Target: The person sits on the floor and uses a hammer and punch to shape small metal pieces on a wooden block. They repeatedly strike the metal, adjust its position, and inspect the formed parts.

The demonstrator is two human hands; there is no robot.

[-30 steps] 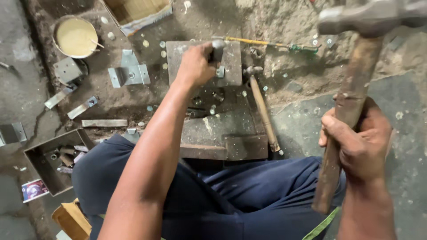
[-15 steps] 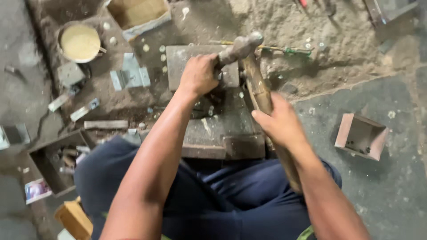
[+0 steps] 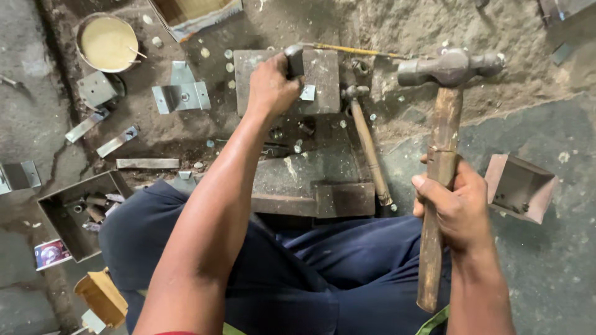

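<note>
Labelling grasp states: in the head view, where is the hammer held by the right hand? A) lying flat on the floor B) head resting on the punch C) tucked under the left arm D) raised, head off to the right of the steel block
D: the right hand grips the hammer by its wooden handle, its head up to the right of the steel block, where the left hand holds a punch.

We see a ball-peen hammer (image 3: 442, 124) with a dark steel head and a worn, cracked wooden handle, held upright and raised to the right of the steel block (image 3: 326, 77). Its head lies level with the block's far edge; the handle runs down toward us. A short dark metal punch (image 3: 294, 60) stands upright on the block's upper left part, its tip beside a small pale metal piece (image 3: 308, 92) lying flat near the block's centre.
</note>
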